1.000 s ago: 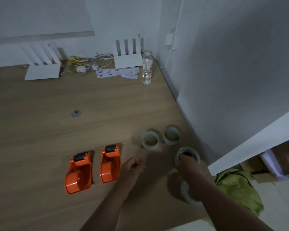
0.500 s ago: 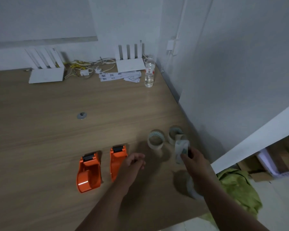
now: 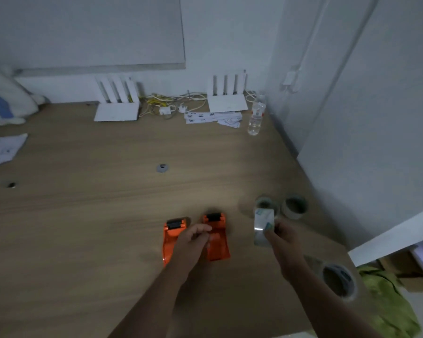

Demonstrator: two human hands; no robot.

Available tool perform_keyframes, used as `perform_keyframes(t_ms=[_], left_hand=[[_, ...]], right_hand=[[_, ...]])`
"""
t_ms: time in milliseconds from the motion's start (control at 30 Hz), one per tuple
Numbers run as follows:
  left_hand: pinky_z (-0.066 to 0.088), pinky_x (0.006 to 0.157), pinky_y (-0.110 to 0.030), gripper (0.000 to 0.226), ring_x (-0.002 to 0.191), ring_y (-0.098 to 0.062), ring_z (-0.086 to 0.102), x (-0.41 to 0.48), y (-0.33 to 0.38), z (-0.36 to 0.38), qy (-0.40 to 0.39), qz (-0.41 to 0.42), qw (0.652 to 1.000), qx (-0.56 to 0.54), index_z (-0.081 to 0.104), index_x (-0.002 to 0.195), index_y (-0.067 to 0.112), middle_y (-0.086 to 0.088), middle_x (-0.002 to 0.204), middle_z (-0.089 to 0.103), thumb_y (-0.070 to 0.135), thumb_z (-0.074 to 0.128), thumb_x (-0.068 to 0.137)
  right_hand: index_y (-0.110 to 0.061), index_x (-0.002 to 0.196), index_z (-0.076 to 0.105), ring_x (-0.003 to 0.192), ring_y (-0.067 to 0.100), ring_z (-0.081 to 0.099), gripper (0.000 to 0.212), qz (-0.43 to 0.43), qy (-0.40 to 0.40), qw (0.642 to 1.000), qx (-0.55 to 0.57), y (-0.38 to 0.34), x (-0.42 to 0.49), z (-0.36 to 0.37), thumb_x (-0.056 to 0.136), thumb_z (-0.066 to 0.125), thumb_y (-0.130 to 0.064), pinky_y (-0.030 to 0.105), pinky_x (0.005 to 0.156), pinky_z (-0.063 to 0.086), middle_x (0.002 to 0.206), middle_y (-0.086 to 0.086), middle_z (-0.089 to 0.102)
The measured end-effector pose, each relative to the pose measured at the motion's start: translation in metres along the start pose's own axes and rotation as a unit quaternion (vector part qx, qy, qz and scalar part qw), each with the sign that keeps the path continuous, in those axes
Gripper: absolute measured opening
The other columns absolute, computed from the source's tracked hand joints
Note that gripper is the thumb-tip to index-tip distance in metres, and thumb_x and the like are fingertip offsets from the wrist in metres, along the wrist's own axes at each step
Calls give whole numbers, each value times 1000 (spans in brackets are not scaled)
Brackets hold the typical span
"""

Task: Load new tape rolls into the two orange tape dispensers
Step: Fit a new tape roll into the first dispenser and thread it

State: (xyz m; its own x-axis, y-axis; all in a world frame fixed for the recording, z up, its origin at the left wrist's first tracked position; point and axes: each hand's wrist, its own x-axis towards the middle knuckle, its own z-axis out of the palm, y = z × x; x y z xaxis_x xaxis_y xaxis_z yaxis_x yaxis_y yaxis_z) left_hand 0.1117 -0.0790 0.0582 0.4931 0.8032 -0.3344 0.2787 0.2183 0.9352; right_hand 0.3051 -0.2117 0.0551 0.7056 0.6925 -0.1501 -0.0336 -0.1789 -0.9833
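No words or numbers can be read anywhere. Dark marks are showing on the white paper strips lying at twelve o'clock on the table, but they are too blurred to be made out. A red and white label is being seen on the water bottle at one o'clock, and its writing is too small. Faint prints on the paper sheet at ten o'clock are also unclear.
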Motion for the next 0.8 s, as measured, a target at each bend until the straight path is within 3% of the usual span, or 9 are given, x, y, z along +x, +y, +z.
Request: perform_keyframes(t_ms=[167,267,367,467,533,633,800], left_hand=[[47,58,-14,27,61,-13,59,9,-16,-50,64,-24,998,-18,70,85,17,-5,73,68,-3,53,90],[48,56,-18,30,57,-15,58,8,-25,-72,98,-34,994,-31,69,76,14,-7,63,66,-9,52,87],[46,60,-27,26,56,-16,60,8,-38,-91,119,-49,992,-17,71,70,19,-2,57,67,-2,59,80],[50,68,-33,19,68,-22,64,10,-54,-105,139,-82,986,40,70,67,26,0,68,69,10,65,75],[50,76,-34,14,81,-24,66,7,-56,-109,157,-106,979,82,67,70,26,-2,81,71,14,69,77],[46,70,-29,7,84,-23,66,3,-56,-106,140,-149,971,121,66,82,23,-5,88,71,28,69,80],[40,62,-27,27,78,-23,63,6,-58,-101,83,-165,970,161,71,100,9,-10,86,71,32,61,90]], right_hand=[[-1,83,65,67,19,55,10,-22,-88,996,14,-7,-8,49,88,58,-4,35,60,43,73,10,62],[-3,92,69,73,11,61,14,-30,-129,991,21,-12,-12,74,89,55,2,24,62,47,80,3,68],[2,94,66,75,17,61,11,-11,-145,989,22,-8,-12,95,91,56,2,33,65,47,82,9,68],[-1,97,67,78,19,60,15,5,-153,988,23,-5,-11,111,89,57,-9,33,66,47,86,12,68],[-4,102,67,83,19,63,21,18,-163,986,31,-8,-12,119,86,58,-14,32,68,49,93,16,69],[-3,103,65,83,18,63,23,17,-179,983,34,-9,-13,128,85,58,-15,29,68,51,96,21,66],[-8,102,66,78,12,64,20,-1,-205,978,43,-15,-21,141,85,57,-11,24,64,52,88,2,69]])
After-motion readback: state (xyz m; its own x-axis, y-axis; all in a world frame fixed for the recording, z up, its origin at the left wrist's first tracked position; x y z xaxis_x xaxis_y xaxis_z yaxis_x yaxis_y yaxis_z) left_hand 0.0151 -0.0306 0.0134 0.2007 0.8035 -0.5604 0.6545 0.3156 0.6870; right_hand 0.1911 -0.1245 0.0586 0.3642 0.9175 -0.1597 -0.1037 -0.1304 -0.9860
